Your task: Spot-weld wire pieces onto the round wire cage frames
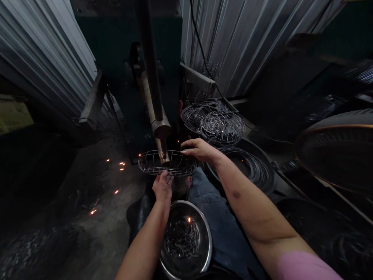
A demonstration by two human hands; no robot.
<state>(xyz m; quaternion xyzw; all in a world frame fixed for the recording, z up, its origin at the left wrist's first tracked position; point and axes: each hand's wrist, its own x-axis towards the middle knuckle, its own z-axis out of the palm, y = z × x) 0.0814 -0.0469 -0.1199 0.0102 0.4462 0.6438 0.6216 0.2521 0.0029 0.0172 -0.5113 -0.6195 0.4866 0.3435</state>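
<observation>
An oval wire basket [182,170] sits around the lower electrode of a spot welder [161,128], its wire wall close to the electrode tips. My left hand [162,187] grips the near side of the basket, fingertips at its wires just under the electrode. Over the basket's right end, my right hand [201,149] has thumb and fingers at the rim, holding it there. Glowing sparks [121,164] fly out to the left. On my lap rests a metal bowl [208,233] with many short wire pieces [183,239] in it.
Round wire grids [223,126] are stacked right of the welder. Below them, wire rings [253,167] lie in a dark basin. A large round pan-like thing [335,151] stands at far right. A cable [201,42] hangs along the corrugated wall [233,46].
</observation>
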